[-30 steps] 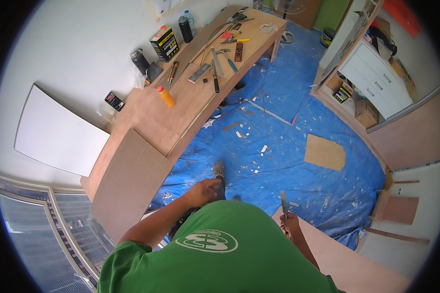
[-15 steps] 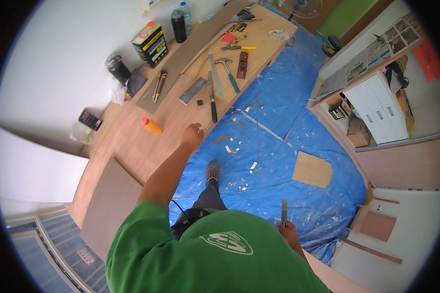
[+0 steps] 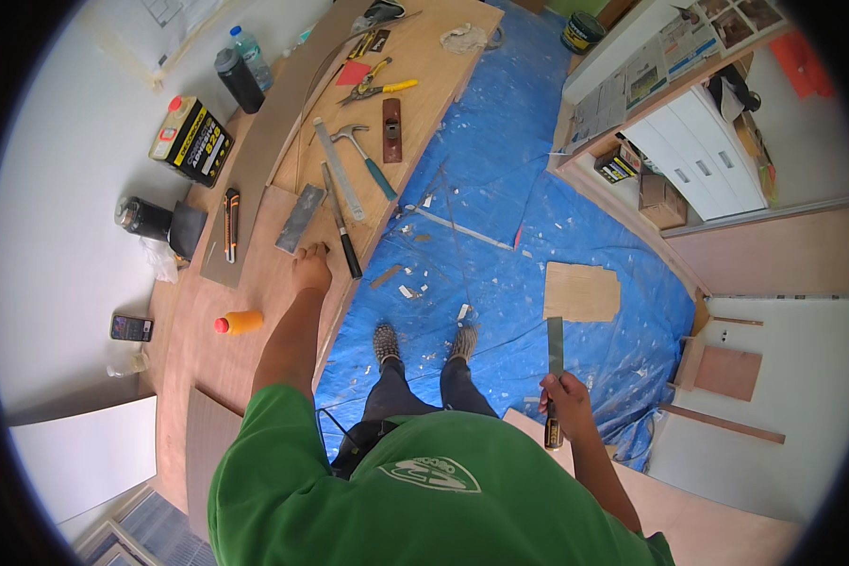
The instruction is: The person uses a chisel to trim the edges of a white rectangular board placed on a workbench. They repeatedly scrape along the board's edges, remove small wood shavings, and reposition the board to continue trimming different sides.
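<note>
My left hand (image 3: 312,270) is over the workbench (image 3: 184,297), its fingers closed round a small black block (image 3: 326,247), mostly hidden by them. Just beyond the fingers lies a grey sharpening stone (image 3: 300,219). Beside it are a long black-handled tool (image 3: 341,226), a steel ruler (image 3: 338,170) and a claw hammer (image 3: 366,162). My right hand (image 3: 568,401) holds a chisel (image 3: 556,347) upright over the floor at my right, wrapped round its dark handle, with the flat grey blade pointing away from me.
A wooden hand plane (image 3: 391,130), yellow-handled snips (image 3: 377,88) and a utility knife (image 3: 231,224) lie on the bench. An orange bottle (image 3: 240,323) lies near my left forearm. An adhesive can (image 3: 191,141) stands by the wall. Blue sheeting (image 3: 500,189) with scraps covers the floor.
My left hand has reached forward to the small black block and closed on it. My right hand has risen further into view with the chisel. The view has shifted right.
</note>
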A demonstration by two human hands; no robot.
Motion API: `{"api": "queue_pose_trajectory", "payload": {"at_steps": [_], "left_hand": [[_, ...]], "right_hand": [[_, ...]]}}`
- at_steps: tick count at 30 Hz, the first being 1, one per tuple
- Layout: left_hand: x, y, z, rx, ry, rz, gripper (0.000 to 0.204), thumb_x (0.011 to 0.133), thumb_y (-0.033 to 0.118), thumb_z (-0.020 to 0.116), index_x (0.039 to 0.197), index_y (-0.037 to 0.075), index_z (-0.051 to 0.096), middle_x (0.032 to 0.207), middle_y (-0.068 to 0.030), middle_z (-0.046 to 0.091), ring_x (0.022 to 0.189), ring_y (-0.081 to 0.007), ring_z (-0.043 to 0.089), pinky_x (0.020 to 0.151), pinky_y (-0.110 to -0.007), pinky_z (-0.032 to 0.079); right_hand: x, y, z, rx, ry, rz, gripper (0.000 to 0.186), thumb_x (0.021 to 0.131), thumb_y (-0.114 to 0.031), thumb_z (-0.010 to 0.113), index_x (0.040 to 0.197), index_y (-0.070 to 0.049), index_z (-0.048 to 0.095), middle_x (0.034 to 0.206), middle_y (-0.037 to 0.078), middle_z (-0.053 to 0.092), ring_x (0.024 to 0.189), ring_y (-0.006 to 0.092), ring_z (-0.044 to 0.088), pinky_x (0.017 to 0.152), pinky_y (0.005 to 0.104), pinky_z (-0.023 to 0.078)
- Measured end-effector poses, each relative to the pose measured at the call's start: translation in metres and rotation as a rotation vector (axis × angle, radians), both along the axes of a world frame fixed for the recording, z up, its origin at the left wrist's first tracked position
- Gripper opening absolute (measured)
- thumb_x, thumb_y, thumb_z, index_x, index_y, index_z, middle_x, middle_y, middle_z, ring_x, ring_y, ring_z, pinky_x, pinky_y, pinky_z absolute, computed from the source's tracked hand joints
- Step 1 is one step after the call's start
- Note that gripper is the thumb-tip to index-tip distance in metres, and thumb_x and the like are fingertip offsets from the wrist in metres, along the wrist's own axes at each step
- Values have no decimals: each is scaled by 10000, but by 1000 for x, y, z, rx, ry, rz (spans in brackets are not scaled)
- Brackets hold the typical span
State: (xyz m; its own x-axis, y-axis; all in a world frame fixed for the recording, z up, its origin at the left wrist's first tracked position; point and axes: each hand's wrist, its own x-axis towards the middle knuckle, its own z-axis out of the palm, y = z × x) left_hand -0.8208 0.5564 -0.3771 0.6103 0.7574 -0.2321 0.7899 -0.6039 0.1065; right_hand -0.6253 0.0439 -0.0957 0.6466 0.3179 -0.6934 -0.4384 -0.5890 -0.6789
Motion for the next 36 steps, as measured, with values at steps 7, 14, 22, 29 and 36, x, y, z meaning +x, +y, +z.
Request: {"api": "queue_pose_trajectory", "payload": {"at_steps": [7,14,22,29,36], "left_hand": [[15,-52,35,-78,-408,389,513,957,94,628,1469,123,619,1176,-179,676,1138,-324,648,949,-449,527],[119,-181,196,-1018,-1390,621,442,1109,175,564,1539,103,492,1197,-79,658,1040,-200,682,945,-371,565],[182,-257,360,-1249,-1760,300,452,1064,192,656,1483,112,507,1262,-94,672,1208,-275,675,1031,-449,541],[182,-278,391,-1155,-1859,235,579,1028,215,717,1548,110,486,1350,-120,666,1318,-295,633,1073,-469,524],[186,-281,391,-1070,-1883,124,592,978,103,775,1519,60,537,1382,-123,674,1335,-276,622,1130,-441,483]], "right_hand": [[78,33,7,175,77,182,363,1094,-368,620,1028,-15,664,748,36,616,645,135,619,603,303,514],[160,57,23,319,50,498,424,1108,-421,589,1041,-13,679,770,32,627,680,128,633,625,301,532],[178,76,60,656,-361,627,305,1071,-283,679,1087,13,755,764,26,603,686,118,573,630,298,471],[182,86,95,704,-618,816,392,1004,-229,759,1307,16,722,762,47,547,720,157,534,664,323,443],[184,94,94,731,-923,848,487,906,-170,820,1344,11,707,823,90,633,785,251,575,737,375,470]]}}
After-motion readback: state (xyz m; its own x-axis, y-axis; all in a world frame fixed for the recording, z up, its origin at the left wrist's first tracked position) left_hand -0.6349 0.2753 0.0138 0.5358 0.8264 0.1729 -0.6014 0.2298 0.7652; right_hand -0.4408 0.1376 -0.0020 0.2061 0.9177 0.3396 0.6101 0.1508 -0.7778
